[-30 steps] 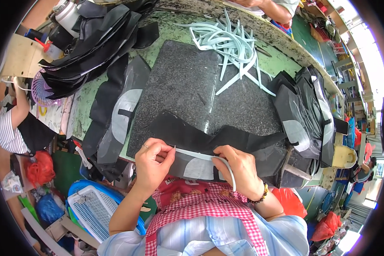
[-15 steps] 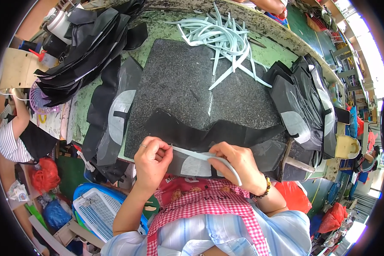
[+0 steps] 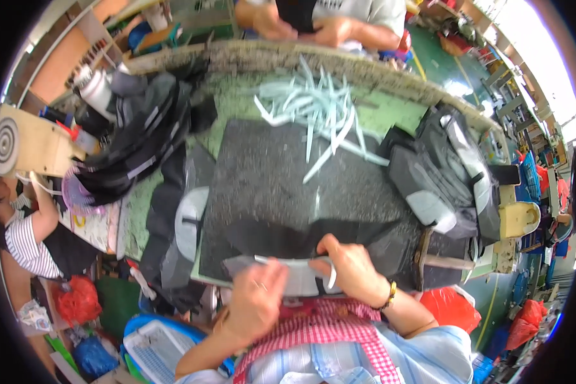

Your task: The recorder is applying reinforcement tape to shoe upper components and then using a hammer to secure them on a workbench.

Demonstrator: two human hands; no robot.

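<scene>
Strip (image 3: 291,261) is running along the black piece (image 3: 265,237), right hand (image 3: 353,270) pinching it in a snug grip. Left hand (image 3: 259,299) is looking blurry, can't tell its grip.

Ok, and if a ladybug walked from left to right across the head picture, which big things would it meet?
A co-worker's striped sleeve → a heap of black pieces → the left hand → the right hand, holding a pale strip → a stack of dark pieces → a pale yellow plastic thing.

The slab (image 3: 256,185) offers open passage between black piece (image 3: 269,238) and pale strips (image 3: 323,105).
</scene>
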